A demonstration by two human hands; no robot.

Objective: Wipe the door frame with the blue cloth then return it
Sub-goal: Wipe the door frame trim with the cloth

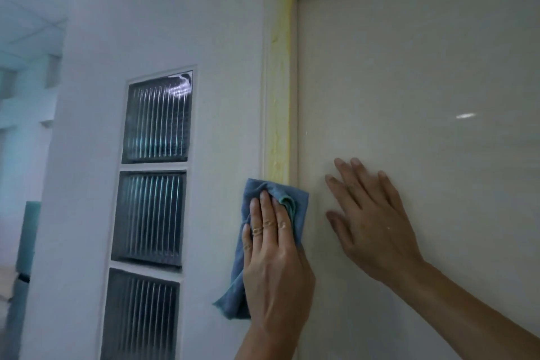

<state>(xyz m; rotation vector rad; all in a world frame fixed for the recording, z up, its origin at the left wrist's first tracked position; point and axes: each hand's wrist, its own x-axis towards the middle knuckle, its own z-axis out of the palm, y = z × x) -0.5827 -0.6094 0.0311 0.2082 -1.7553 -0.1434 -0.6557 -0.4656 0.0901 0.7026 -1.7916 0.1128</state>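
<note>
A cream door frame (277,82) runs up the left side of a pale glossy door (423,82), with yellowish streaks along its face. My left hand (274,257) presses a crumpled blue cloth (257,193) flat against the frame, fingers spread over the cloth, rings on three fingers. The cloth's lower end hangs out to the left of my wrist. My right hand (371,219) lies flat on the door panel just right of the frame, fingers apart, holding nothing.
A white wall (175,23) stands left of the frame. A vertical column of ribbed glass blocks (152,213) is set into it. Further left a corridor opening (23,126) shows, blurred.
</note>
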